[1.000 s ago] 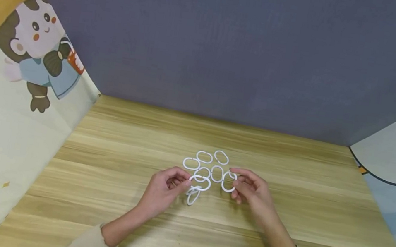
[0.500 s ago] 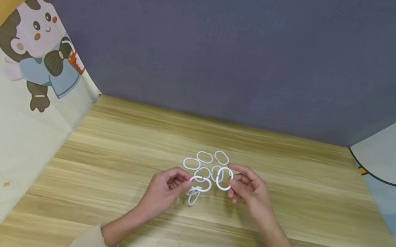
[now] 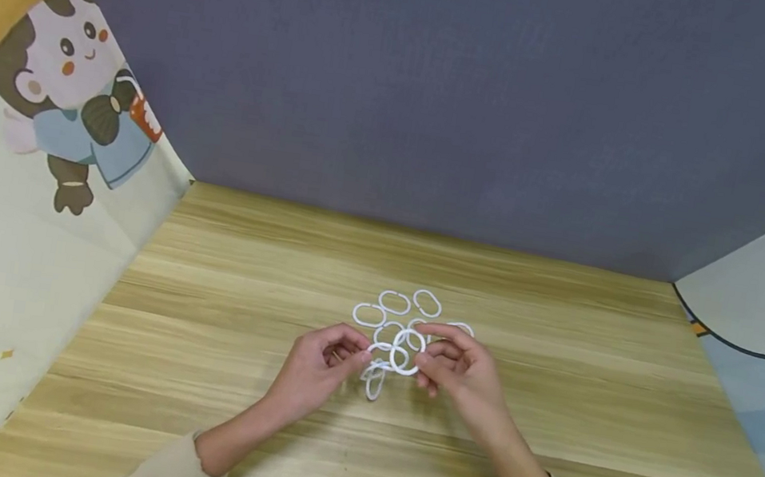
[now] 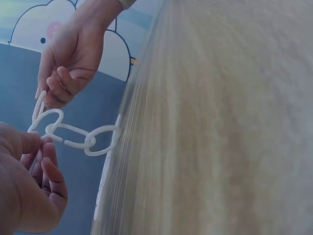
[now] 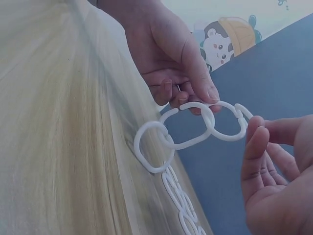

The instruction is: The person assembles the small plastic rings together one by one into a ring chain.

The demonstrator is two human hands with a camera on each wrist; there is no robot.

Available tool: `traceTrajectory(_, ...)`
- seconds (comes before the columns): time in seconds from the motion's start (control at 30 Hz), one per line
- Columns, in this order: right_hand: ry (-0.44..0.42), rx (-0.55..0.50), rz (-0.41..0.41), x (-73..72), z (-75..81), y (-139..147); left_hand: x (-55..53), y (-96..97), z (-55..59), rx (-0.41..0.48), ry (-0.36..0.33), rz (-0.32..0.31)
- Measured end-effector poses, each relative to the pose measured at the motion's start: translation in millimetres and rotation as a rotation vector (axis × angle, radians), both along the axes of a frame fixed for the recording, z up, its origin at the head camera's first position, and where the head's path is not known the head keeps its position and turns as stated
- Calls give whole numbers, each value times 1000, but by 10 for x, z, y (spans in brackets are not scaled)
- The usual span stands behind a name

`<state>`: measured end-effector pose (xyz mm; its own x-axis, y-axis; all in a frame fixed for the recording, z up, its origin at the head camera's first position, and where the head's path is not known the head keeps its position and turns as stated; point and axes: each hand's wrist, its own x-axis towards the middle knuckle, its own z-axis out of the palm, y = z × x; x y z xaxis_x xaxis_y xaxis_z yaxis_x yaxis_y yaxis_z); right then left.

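My left hand (image 3: 315,365) pinches a white oval plastic link (image 3: 379,344) between thumb and fingers. From that link hang two more joined links (image 4: 103,128), the lowest close to the wooden table. My right hand (image 3: 462,378) pinches a separate white link (image 3: 404,373) by its edge. In the head view the two held links overlap; in the left wrist view their edges meet near my left fingertips. Whether one passes through the other cannot be told. The right wrist view shows gaps in the hanging links, such as the middle one (image 5: 188,145).
Several loose white links, among them one at the back (image 3: 429,292) and one at the left (image 3: 368,326), lie flat on the table (image 3: 264,255) just beyond my hands. A dark panel (image 3: 444,101) closes the back. Cartoon-printed walls (image 3: 122,228) flank both sides.
My right hand has moved left with its link, which now overlaps the one in my left hand. A loose link behind my right hand shows more. My left hand stays almost still.
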<state>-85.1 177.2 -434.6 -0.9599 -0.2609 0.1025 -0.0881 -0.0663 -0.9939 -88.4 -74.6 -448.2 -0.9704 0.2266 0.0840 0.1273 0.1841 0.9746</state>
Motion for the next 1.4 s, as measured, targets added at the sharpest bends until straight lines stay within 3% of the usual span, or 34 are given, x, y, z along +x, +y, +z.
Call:
traceTrajectory(0.7,28,38,0,74,-21,-65,28,-43,-15,-30,-19,0)
traceTrajectory(1.07,-21,139,-76,113,2,-150,46,-77,-23,-33,0,-6)
traceTrajectory(1.4,-78,89,-178,135,-8,-192,55,-80,-13,-53,6,7)
